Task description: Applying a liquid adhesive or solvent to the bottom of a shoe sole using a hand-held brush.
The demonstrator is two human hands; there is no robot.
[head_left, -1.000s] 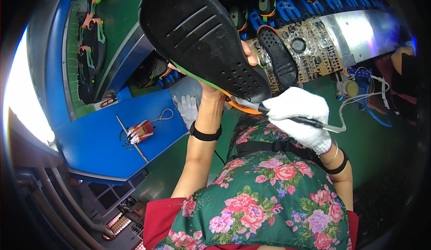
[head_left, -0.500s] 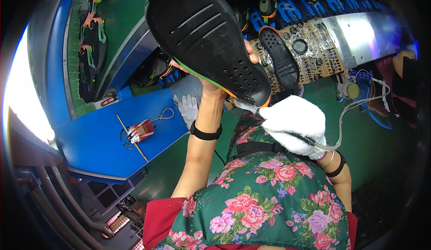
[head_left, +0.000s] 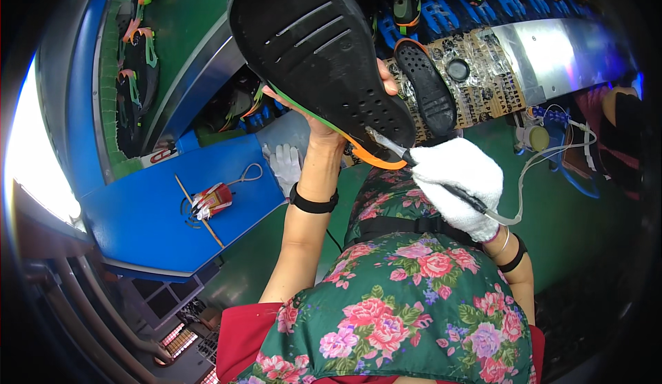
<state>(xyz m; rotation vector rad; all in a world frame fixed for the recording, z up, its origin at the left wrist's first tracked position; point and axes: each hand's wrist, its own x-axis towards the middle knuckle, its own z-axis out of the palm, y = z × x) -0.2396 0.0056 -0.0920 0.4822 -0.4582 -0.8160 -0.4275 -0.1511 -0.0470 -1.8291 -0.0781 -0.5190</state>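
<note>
A large black shoe sole (head_left: pixel 310 46) with a green and orange edge is held up in front of me. It has slots in its wide end and small round holes toward its narrower end. My bare left hand (head_left: pixel 321 129) grips it from beneath, fingers closed around its sides. My right hand (head_left: pixel 460 183), in a white glove, is closed around a glue brush (head_left: pixel 387 145) with a clear tube (head_left: pixel 548 158) behind it. The brush tip lies over the sole's narrower end, beside the orange edge; whether it presses there I cannot tell.
Another black sole (head_left: pixel 426 86) rests on a taped cardboard strip (head_left: pixel 483 74) beside a round black piece (head_left: pixel 458 70). Shoes on blue racks (head_left: pixel 441 12) line the far side. At left, a blue table (head_left: pixel 148 211) bears a red-and-white can (head_left: pixel 214 199), a stick and a white glove (head_left: pixel 284 167).
The brush tip has moved inward from the orange edge onto the sole's black face. More of the orange edge shows now. My left hand still holds the sole in nearly the same place.
</note>
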